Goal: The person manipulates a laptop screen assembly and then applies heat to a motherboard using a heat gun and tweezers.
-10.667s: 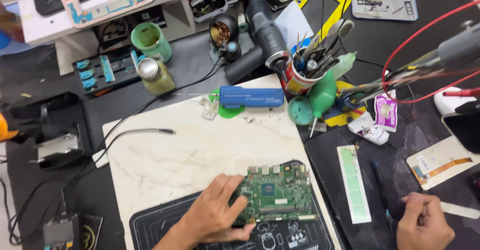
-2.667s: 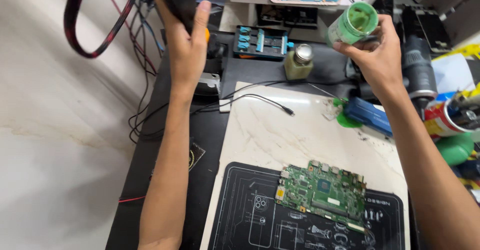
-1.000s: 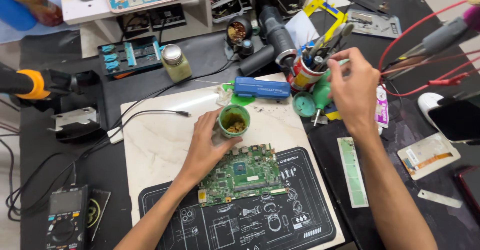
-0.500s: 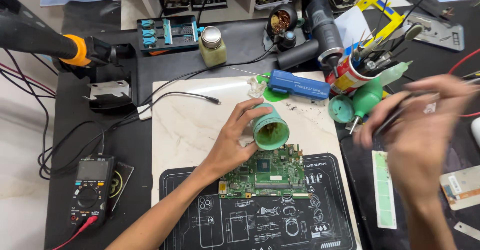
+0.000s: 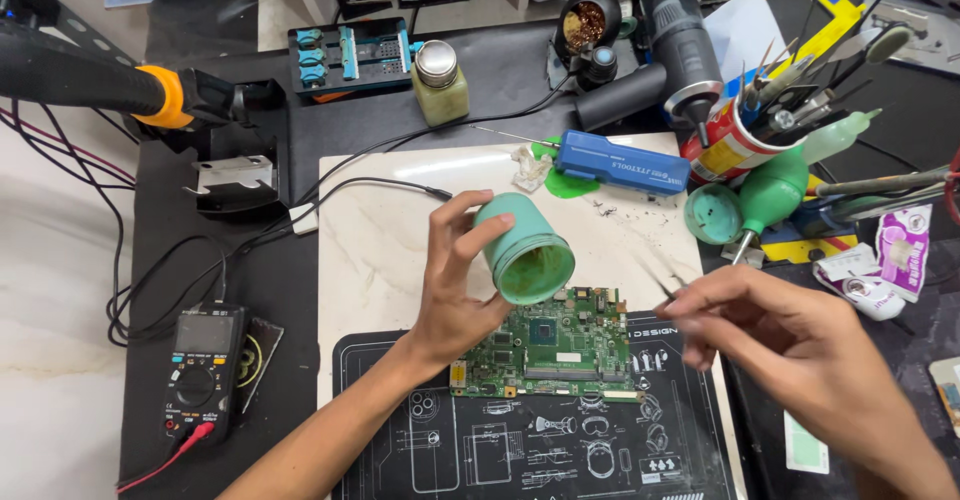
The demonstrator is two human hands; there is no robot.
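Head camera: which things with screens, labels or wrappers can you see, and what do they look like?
Multimeter: lower left, black, grey blank screen, round dial.
Can: upper right, red and yellow label, full of tools.
Wrapper: right edge, small, purple and white.
Blue tool: above the marble slab, white lettering.

This is an electronics repair workshop. A bare green circuit board [image 5: 548, 344] lies at the near edge of a black silicone work mat [image 5: 530, 440] printed with white diagrams. A black handheld multimeter [image 5: 201, 368] sits at the bench's left edge, and a red can crammed with tweezers and probes [image 5: 730, 140] stands toward the far right corner.
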